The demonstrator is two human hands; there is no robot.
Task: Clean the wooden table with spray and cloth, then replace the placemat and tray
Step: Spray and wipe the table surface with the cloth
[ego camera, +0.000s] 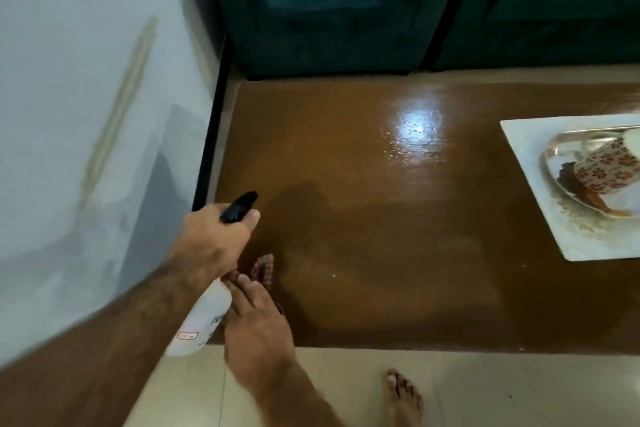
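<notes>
My left hand [214, 236] grips the black trigger head of a white spray bottle [202, 322], held over the near left corner of the glossy wooden table [398, 236], nozzle pointing across the top. My right hand [256, 319] lies on a red checked cloth [265, 269] at the table's near left edge, fingers straight over it. At the right end a white placemat [540, 204] lies askew with a metal tray [561, 152] on it; the tray carries a white cup with red flowers [606, 172] lying on its side.
A pale wall [86, 114] runs along the left. Dark green sofa seats [346, 10] stand just behind the table. Light floor tiles [502, 392] lie in front, with a bare foot [403, 399] on them. A bright light reflection shines on the tabletop's middle.
</notes>
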